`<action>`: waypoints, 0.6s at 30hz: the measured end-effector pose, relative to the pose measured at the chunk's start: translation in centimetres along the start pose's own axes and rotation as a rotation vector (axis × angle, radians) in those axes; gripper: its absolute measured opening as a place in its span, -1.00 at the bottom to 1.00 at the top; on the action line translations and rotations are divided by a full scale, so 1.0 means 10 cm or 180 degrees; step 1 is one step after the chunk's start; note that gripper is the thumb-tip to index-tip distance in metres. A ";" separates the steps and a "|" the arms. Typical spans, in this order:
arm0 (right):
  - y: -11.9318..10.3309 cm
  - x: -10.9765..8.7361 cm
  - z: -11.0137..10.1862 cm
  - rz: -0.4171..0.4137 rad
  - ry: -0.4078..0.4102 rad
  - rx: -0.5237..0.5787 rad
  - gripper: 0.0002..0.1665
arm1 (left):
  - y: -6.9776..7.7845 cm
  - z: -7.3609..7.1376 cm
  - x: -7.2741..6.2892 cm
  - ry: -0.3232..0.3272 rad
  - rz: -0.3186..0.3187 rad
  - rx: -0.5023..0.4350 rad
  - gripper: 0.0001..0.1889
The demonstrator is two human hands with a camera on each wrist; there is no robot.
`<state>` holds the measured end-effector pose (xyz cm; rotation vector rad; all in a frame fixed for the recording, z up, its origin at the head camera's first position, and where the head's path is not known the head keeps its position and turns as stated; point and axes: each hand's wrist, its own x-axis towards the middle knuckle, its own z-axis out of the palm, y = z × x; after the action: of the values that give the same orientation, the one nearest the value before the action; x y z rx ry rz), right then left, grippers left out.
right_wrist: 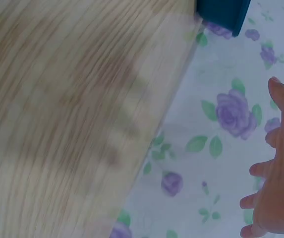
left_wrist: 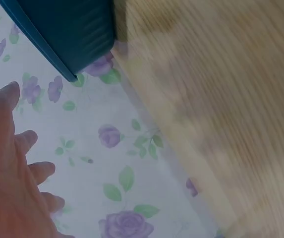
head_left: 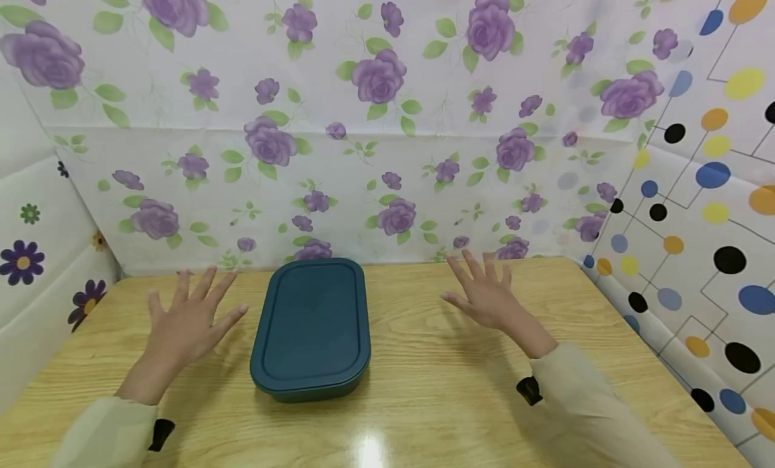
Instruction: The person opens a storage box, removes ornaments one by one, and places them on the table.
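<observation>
- The dark teal, rounded-corner rectangular box (head_left: pixel 311 333), plastic by its look, sits lidded on the pale wood-grain table (head_left: pixel 436 394), between the hands.
- From here, the left hand (head_left: pixel 188 327) is spread wide, fingers straight, holding nothing, near the box but not touching it.
- The right hand (head_left: pixel 487 300) is spread likewise, empty, farther from the box.
- I'd judge a level approach from both long sides best, the right hand reaching farther.
- Gripping beneath the rim should beat pulling at the lid (head_left: pixel 317 300), which might pop loose.
</observation>
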<state>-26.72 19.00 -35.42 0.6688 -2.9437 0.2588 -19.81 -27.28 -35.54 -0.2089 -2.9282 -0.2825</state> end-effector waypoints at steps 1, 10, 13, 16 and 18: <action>-0.04 0.03 0.00 -0.0021 -0.0005 0.0054 -0.14 | 0.01 0.00 0.00 -0.0021 0.0001 -0.0064 -0.25; -0.50 0.20 0.13 -0.0413 -0.0035 0.0861 -0.12 | 0.16 0.05 0.05 0.0011 0.0146 -0.0813 -0.29; -0.64 0.26 0.19 -0.0498 -0.0161 0.1152 -0.12 | 0.20 0.06 0.06 -0.0025 0.0215 -0.1195 -0.29; -0.76 0.32 0.24 -0.0563 -0.0332 0.1484 -0.14 | 0.23 0.07 0.07 -0.0149 0.0131 -0.1526 -0.29; -0.84 0.35 0.27 -0.0590 -0.0430 0.1712 -0.18 | 0.26 0.08 0.08 -0.0254 0.0030 -0.1709 -0.28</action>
<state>-26.43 9.58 -36.40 1.0473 -2.9112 1.0437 -20.28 -24.46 -35.73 -0.3127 -2.8586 -1.0778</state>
